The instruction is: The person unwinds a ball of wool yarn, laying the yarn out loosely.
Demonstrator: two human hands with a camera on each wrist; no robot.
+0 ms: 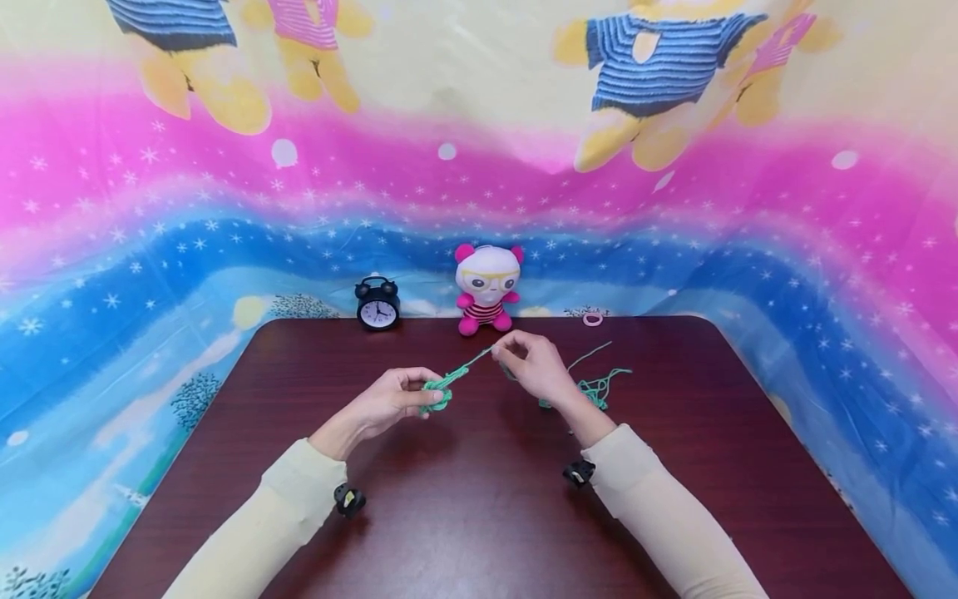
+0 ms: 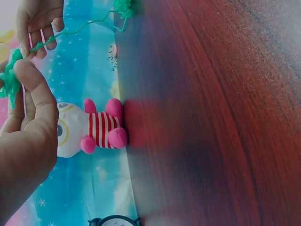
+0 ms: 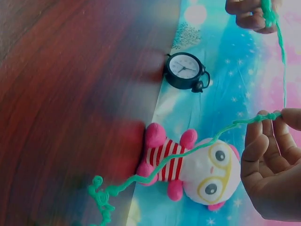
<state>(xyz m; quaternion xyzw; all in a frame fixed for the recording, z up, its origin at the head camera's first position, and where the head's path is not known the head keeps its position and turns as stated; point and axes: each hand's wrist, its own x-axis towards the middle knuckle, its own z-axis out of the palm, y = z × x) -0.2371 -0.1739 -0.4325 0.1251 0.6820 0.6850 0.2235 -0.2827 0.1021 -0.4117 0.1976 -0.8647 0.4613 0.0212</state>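
My left hand grips a small bundle of green yarn between thumb and fingers, held up over the table. A taut strand runs from that bundle to my right hand, which pinches it between thumb and forefinger. From the right fingertips the green strand trails slackly toward a loose tangle of yarn on the table, partly hidden behind the right wrist in the head view. In the left wrist view the bundle is cut off by the frame's edge.
Along the back edge of the brown table sit a black alarm clock, a pink and white plush toy and a small pink ring. A printed cloth hangs behind the table and down both sides.
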